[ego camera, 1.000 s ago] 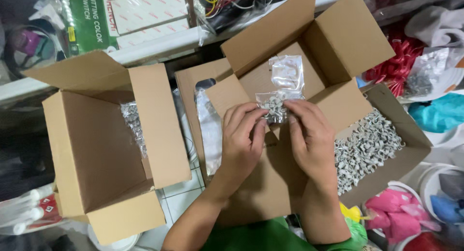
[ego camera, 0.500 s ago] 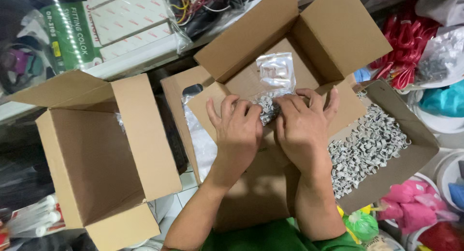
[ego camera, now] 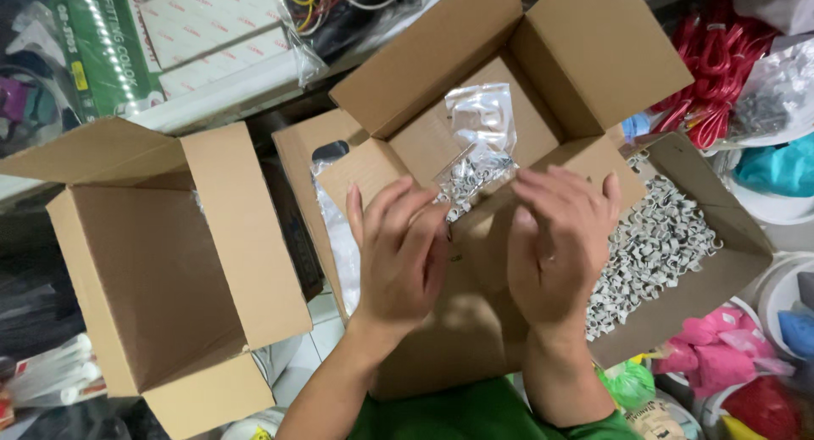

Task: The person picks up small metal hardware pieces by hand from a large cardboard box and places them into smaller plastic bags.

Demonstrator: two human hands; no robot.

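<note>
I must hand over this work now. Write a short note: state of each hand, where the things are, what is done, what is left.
Left hand: open, holding nothing.
Right hand: open, holding nothing.
Small clear bag of grey clips: lies in the open cardboard box ahead of both hands, released.
Loose grey clips: heaped in the box to the right.
Big open box on the left: contents hard to see.
Left: many loose clips unbagged.

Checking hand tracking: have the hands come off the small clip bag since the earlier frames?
Yes. Both hands have drawn back toward the person; the clip bag now lies alone on the box flap.
</note>
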